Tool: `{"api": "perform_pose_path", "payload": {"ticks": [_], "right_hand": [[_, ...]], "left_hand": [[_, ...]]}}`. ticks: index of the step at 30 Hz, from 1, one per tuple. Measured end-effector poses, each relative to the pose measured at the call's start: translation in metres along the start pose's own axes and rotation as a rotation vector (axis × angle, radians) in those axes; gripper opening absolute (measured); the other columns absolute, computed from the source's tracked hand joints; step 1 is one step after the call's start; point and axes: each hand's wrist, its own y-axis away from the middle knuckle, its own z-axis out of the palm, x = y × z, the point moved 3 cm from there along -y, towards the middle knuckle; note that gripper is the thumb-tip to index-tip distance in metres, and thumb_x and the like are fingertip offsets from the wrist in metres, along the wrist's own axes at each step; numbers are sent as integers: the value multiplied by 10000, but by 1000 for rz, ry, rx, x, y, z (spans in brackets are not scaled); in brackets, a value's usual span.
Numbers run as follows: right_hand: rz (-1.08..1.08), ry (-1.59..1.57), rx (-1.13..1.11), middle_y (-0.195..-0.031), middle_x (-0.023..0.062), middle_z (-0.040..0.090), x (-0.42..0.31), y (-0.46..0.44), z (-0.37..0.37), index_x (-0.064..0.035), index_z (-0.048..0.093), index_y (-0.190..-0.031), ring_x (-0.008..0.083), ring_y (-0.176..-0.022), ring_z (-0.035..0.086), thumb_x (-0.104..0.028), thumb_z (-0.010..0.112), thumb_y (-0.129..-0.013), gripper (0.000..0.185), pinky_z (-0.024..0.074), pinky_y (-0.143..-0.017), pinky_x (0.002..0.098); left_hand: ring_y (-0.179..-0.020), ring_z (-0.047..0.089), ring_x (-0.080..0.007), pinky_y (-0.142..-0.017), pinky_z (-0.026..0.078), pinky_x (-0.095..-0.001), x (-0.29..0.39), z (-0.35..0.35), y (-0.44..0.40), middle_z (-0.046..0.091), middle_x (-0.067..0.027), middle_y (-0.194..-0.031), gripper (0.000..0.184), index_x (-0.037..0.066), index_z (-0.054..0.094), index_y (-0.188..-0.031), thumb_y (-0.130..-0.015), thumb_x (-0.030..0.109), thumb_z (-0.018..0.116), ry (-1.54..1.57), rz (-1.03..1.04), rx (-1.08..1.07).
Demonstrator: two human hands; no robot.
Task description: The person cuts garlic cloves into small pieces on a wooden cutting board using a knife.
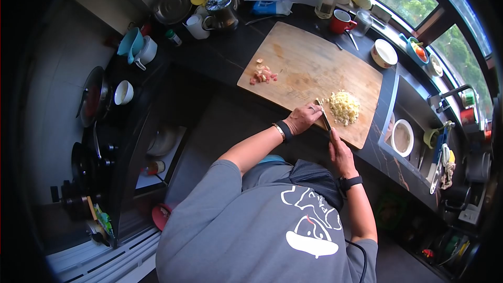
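My right hand (341, 153) is closed around the handle of a knife (326, 118) at the near edge of a wooden cutting board (309, 52). The knife is seen nearly edge-on, its blade pointing away from me. My left hand (305, 118) has its fingers closed against the blade near the tip; the fingertips are partly hidden. Just right of the blade lies a heap of finely chopped pale yellow pieces (344, 108), with a few bits by the knife. Reddish-pink chopped pieces (264, 75) sit at the board's left side.
A sink (414, 120) holding a white bowl (402, 138) lies to the right. Behind the board stand a red mug (341, 22), a glass bottle (326, 3) and a white bowl (384, 53). A metal pot (220, 12) and pans (95, 97) are at the left.
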Motion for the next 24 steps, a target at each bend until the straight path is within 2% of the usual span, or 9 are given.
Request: {"api": "perform_pose_path", "payload": {"ticks": [8, 10, 12, 16, 24], "right_hand": [[13, -37, -11, -951, 177, 658, 10, 37, -21, -155, 410, -1477, 364, -830, 655, -53, 590, -927, 587, 536, -734, 419], [-2, -57, 104, -992, 184, 661, 5, 37, -29, -133, 424, -1468, 354, -866, 663, -40, 592, -923, 578, 535, -758, 408], [35, -72, 77, -1036, 194, 663, -1, 32, -32, -117, 420, -1467, 356, -906, 664, -39, 592, -923, 576, 532, -788, 407], [-38, -91, 32, -1048, 209, 659, -13, 17, -24, -112, 428, -1459, 379, -932, 654, -41, 590, -925, 563, 526, -804, 417], [56, -96, -83, -1066, 247, 649, -2, -5, -5, -121, 375, -1486, 402, -976, 648, -87, 588, -939, 589, 522, -822, 430]], "left_hand": [[-955, 659, -268, -810, 560, -339, -3, -1, 1, 673, -110, -1051, 188, 37, 663, -997, -825, 57, 590, 5, 32, 2], [-954, 661, -268, -811, 560, -340, -3, -1, 1, 673, -109, -1045, 194, 36, 661, -1002, -821, 54, 592, 16, 38, -5], [-947, 667, -272, -813, 560, -346, -4, -2, -1, 672, -112, -1040, 189, 36, 656, -994, -815, 51, 596, 40, 41, -8], [-939, 670, -275, -810, 561, -349, -6, -1, -1, 671, -114, -1032, 175, 38, 649, -981, -817, 53, 593, 15, 75, -10], [-961, 669, -273, -838, 555, -339, -6, -4, -1, 670, -114, -1040, 172, 52, 646, -984, -822, 64, 591, 30, 6, -109]]}}
